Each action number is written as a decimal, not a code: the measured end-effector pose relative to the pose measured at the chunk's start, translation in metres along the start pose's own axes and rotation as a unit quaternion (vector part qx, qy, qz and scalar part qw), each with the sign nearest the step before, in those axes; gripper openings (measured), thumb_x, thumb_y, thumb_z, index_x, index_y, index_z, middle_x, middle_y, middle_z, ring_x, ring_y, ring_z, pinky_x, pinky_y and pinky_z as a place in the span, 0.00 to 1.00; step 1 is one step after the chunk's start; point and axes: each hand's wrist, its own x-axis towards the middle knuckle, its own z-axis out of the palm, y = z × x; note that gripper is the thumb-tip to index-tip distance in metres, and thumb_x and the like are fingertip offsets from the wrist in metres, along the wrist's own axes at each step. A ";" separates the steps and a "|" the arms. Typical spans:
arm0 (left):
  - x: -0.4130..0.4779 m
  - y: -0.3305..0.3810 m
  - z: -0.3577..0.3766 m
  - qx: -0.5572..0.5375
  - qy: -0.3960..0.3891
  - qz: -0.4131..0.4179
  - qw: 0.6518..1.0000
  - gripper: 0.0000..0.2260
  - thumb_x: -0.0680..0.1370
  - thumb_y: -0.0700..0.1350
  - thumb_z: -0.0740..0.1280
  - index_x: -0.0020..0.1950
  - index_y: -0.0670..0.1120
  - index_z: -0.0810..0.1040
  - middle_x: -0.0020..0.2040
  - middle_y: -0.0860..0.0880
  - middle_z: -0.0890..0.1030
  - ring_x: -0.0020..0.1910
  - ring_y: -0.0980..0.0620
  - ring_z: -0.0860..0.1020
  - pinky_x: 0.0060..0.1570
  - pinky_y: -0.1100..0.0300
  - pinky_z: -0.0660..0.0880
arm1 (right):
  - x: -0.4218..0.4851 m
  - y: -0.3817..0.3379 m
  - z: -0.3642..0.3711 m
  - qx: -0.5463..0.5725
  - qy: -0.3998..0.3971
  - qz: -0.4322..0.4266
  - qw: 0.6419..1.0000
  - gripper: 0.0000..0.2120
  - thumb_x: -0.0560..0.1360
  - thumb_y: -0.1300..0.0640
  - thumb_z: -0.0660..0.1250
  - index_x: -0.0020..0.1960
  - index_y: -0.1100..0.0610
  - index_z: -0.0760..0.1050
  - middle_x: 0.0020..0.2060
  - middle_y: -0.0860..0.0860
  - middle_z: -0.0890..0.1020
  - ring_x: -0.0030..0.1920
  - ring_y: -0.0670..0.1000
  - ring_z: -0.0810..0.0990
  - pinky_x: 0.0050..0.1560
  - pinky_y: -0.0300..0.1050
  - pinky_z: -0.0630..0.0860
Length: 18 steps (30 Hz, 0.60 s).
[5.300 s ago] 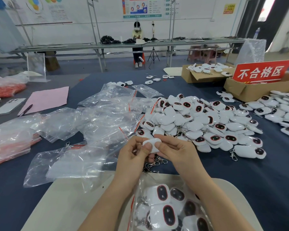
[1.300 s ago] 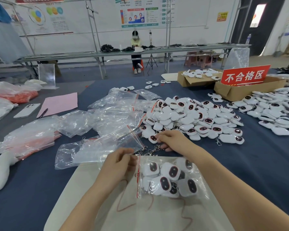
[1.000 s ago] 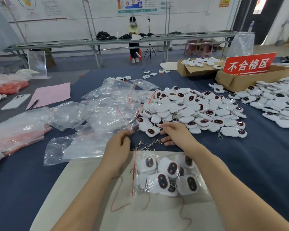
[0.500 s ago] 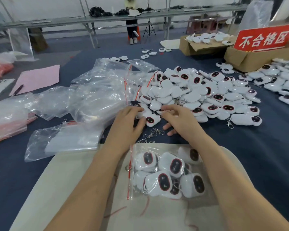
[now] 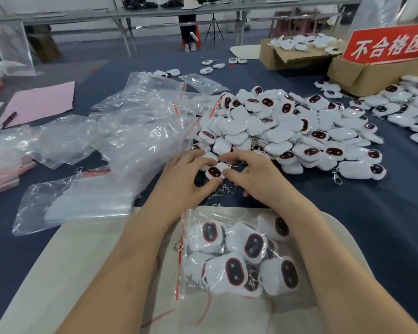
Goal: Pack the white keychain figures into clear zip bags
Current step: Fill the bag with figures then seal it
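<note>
One keychain figure [image 5: 214, 171] sits face-up (dark oval, red rim) between both hands, at the near edge of the loose pile [image 5: 287, 131] of white figures on the blue cloth [image 5: 384, 213]. The left hand [image 5: 186, 182] has its fingers curled: thumb tip under the figure's near edge, fingertips over its far-left edge, so it pinches the figure. The right hand [image 5: 256, 175] is also curled, narrow: thumb tip touches the figure's right edge and the index finger hooks over the far side; the other fingers are tucked toward the cloth, contact there unclear. Metal clasps [image 5: 223, 189] lie on the cloth just below the figure, partly under the hands. A filled zip bag [image 5: 239, 256] lies between the forearms on the beige board [image 5: 82, 261], red zip strip to the left, several figures inside, neither hand touching it. Empty zip bags [image 5: 143, 126] are heaped left of the pile, just beside the left hand. A cardboard box [image 5: 355, 75] with a red sign [image 5: 386, 45] stands far right.
</note>
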 end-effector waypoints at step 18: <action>0.001 -0.004 0.001 -0.055 0.008 -0.035 0.998 0.17 0.81 0.54 0.65 0.70 0.53 0.76 0.57 0.55 0.71 0.60 0.50 0.75 0.64 0.49 0.72 | -0.002 -0.002 -0.003 -0.028 -0.014 -0.004 1.000 0.13 0.77 0.53 0.70 0.60 0.41 0.78 0.55 0.45 0.77 0.29 0.35 0.76 0.30 0.30 0.73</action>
